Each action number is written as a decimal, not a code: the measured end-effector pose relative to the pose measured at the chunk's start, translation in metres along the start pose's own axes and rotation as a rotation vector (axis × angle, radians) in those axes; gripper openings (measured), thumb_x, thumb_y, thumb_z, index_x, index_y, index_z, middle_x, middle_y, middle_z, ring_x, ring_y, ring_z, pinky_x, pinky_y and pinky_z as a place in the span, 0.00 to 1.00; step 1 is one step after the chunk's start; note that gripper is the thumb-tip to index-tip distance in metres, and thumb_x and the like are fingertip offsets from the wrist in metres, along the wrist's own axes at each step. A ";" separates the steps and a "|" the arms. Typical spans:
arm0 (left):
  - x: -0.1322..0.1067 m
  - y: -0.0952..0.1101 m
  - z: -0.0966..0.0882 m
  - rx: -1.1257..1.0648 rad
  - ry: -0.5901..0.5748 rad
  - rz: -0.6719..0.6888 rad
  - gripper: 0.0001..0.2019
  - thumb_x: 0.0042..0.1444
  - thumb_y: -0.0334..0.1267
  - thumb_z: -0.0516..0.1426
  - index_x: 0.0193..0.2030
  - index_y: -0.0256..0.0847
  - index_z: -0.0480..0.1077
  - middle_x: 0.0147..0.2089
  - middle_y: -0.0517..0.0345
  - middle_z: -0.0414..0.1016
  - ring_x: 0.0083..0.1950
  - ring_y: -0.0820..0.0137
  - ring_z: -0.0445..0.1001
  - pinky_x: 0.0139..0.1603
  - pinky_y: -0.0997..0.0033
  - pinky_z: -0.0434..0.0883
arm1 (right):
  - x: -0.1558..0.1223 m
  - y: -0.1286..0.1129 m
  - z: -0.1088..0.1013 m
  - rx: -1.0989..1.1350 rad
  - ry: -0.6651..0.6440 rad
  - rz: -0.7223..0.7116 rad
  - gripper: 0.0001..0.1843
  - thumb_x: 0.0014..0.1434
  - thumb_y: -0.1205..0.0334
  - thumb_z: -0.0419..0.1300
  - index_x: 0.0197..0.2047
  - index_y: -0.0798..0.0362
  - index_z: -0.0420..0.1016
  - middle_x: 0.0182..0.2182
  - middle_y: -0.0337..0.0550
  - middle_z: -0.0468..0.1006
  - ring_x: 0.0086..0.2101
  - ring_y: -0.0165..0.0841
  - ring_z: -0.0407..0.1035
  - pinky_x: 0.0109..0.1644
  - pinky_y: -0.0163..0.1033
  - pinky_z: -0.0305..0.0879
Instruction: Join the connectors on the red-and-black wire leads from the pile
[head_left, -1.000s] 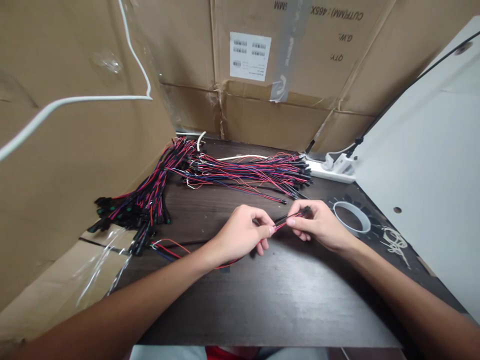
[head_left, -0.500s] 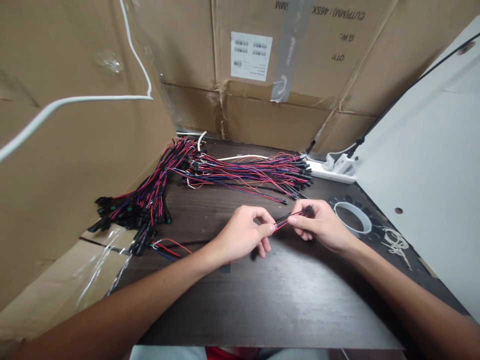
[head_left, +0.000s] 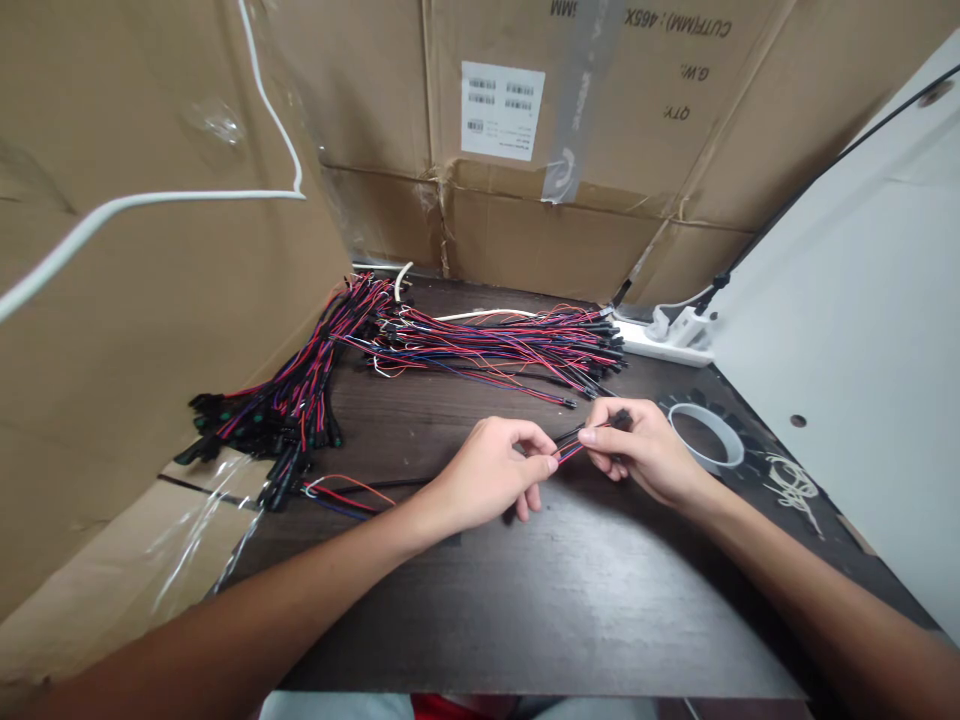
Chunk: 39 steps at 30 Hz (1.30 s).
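Slightly rightward, our left hand point(head_left: 499, 468) had edged nearer our right hand point(head_left: 637, 445). Each was nearly closed, pinching the thin wires point(head_left: 571, 453) between thumb and fingers, with a short stretch showing between them over the counter point(head_left: 570, 610). Light, even tension seemed best for keeping them untangled without tugging.

The gathered wires point(head_left: 570, 450) (red, blue, black) slant up rightward.

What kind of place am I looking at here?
Probably a small wiring workbench: heaped wire bundles on a dark tabletop, cardboard walls around it, and a power strip at the back right.
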<state>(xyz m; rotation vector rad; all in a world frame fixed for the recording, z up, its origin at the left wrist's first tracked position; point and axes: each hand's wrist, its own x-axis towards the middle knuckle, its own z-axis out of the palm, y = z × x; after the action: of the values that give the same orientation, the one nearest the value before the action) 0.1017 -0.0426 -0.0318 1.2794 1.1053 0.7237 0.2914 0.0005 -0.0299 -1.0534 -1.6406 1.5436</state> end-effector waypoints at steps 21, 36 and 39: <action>-0.003 0.001 0.001 0.090 -0.014 -0.034 0.10 0.54 0.39 0.55 0.32 0.34 0.72 0.16 0.62 0.67 0.14 0.77 0.64 0.13 0.82 0.60 | 0.000 0.001 0.001 -0.103 -0.038 -0.032 0.18 0.47 0.55 0.69 0.22 0.57 0.66 0.14 0.34 0.66 0.14 0.22 0.58 0.17 0.27 0.53; -0.002 0.006 0.003 0.157 -0.009 0.029 0.09 0.55 0.33 0.52 0.30 0.32 0.72 0.22 0.61 0.69 0.18 0.82 0.63 0.16 0.87 0.57 | 0.002 -0.002 0.000 -0.089 0.062 0.002 0.22 0.48 0.50 0.66 0.19 0.56 0.63 0.10 0.36 0.64 0.12 0.22 0.54 0.15 0.27 0.47; -0.001 0.004 0.002 0.140 -0.022 0.047 0.09 0.55 0.33 0.52 0.31 0.32 0.72 0.23 0.61 0.69 0.18 0.82 0.64 0.18 0.86 0.58 | 0.002 -0.003 -0.001 -0.071 0.076 0.016 0.22 0.46 0.51 0.68 0.18 0.56 0.63 0.10 0.36 0.64 0.12 0.22 0.54 0.14 0.27 0.46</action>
<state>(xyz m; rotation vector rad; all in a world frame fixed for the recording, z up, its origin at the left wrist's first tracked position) 0.1039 -0.0435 -0.0274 1.4330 1.1274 0.6747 0.2907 0.0032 -0.0271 -1.1515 -1.6487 1.4466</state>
